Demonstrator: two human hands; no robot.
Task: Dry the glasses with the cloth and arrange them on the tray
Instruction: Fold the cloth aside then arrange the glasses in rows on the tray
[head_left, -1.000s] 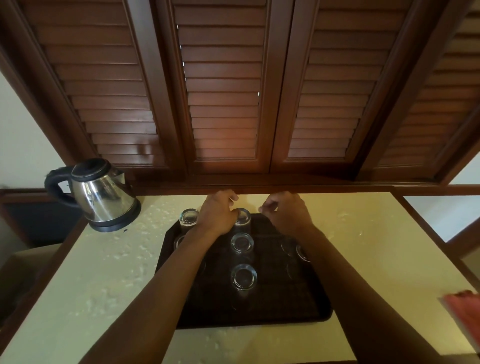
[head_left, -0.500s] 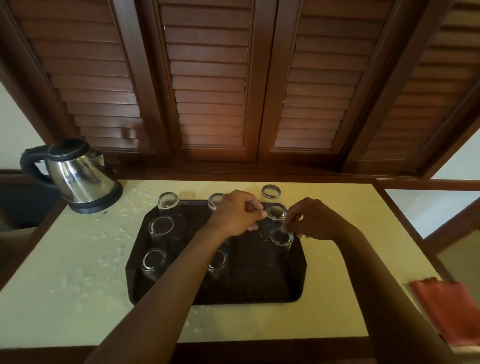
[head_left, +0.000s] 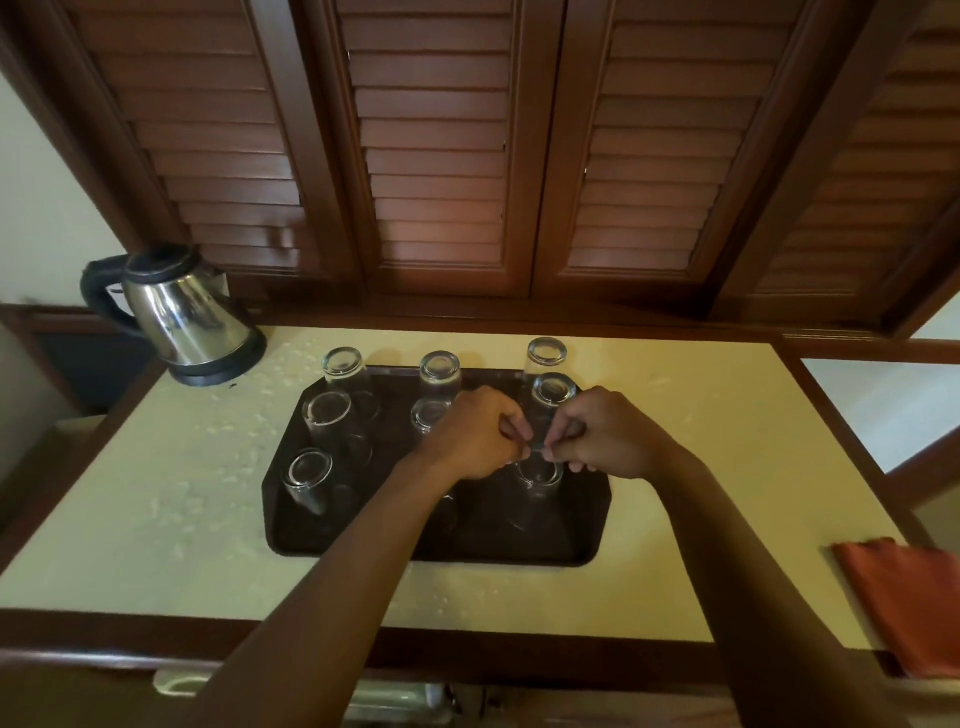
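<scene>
Glasses, clear upturned tumblers, crowd the dark rectangular plastic tray (head_left: 322, 540) on the pale yellow bench (head_left: 156, 519); the orange-red folded cloth (head_left: 904, 603) lies well apart at the bench's right edge. Packed this close, a nudged tumbler could knock its neighbour over, and one at the far right (head_left: 546, 352) may stand at or beyond the rim. Both hands pinch the front right glass (head_left: 540, 470) between curled fingertips: left hand (head_left: 475, 434) on one side, right hand (head_left: 605, 434) opposite.

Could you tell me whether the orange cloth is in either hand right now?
No, the orange cloth lies on the counter's right end, while both hands pinch a glass on the tray.
</scene>
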